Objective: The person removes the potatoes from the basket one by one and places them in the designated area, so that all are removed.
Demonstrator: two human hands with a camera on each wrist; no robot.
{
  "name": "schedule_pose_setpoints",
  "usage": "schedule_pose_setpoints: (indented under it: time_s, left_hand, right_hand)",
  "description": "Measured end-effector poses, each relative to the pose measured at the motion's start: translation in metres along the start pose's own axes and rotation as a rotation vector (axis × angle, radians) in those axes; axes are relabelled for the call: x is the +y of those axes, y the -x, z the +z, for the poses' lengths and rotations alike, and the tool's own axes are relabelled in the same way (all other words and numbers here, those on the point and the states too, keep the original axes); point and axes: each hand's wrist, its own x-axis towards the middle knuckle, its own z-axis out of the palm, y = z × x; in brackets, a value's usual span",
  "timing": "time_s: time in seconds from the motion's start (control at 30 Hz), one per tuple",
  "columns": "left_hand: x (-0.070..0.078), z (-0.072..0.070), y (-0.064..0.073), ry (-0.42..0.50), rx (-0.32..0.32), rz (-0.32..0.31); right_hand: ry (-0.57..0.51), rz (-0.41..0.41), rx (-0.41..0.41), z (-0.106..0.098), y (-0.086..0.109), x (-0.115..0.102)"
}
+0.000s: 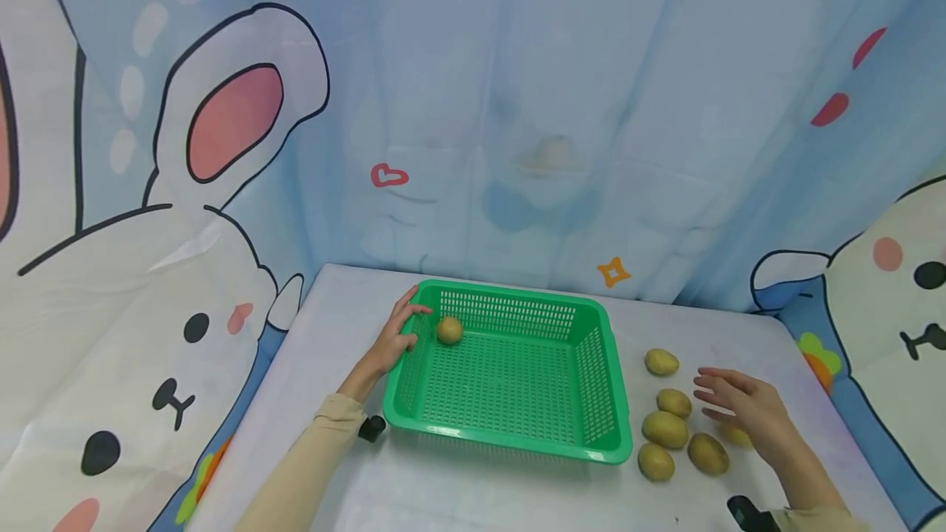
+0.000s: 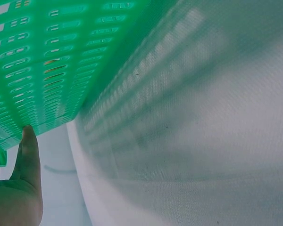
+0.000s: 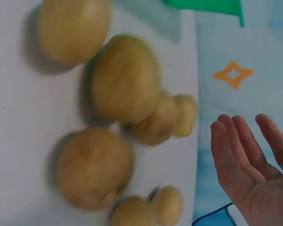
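Note:
At the left side of a green plastic basket, my left hand grips the rim, fingers over the edge; the left wrist view shows a digit against the slotted outer wall. Inside the basket, one potato lies near the far left corner. My right hand hovers at the right with its fingers extended and nothing in them. Below and beside it lie several potatoes, among them a large one, a middle one and the farthest one. The hand partly covers another potato.
A white cloth covers the table. Behind it hangs a light blue printed curtain, with rabbit pictures at both sides. Black wrist cameras sit at both cuffs.

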Motion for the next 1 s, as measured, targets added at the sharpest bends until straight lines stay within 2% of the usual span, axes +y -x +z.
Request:
schedule_pose_setpoints:
  time_s: [0.23, 0.4, 0.53, 0.67, 0.8, 1.0]
  left_hand:
    - [-0.001, 0.001, 0.000, 0.004, 0.007, 0.000]
    - [0.000, 0.001, 0.001, -0.012, 0.015, 0.008]
    - [-0.007, 0.001, -0.001, 0.011, 0.031, 0.022]
    - [-0.025, 0.001, -0.005, -0.004, 0.047, 0.016]
    - [-0.040, -0.001, -0.009, -0.018, 0.040, 0.022]
    - [-0.008, 0.000, -0.002, 0.006, 0.006, -0.001]
  right_hand:
    - [-0.149, -0.062, -0.081, 0.017, -0.010, -0.039]
    - [-0.195, -0.112, -0.145, 0.038, -0.020, -0.068]
    - [-0.236, -0.168, -0.192, 0.065, -0.030, -0.093]
    - [-0.286, -0.224, -0.257, 0.100, -0.044, -0.113]
    - [-0.348, -0.233, -0.307, 0.141, -0.063, -0.127]
    - [-0.404, -0.221, -0.338, 0.198, -0.081, -0.139]
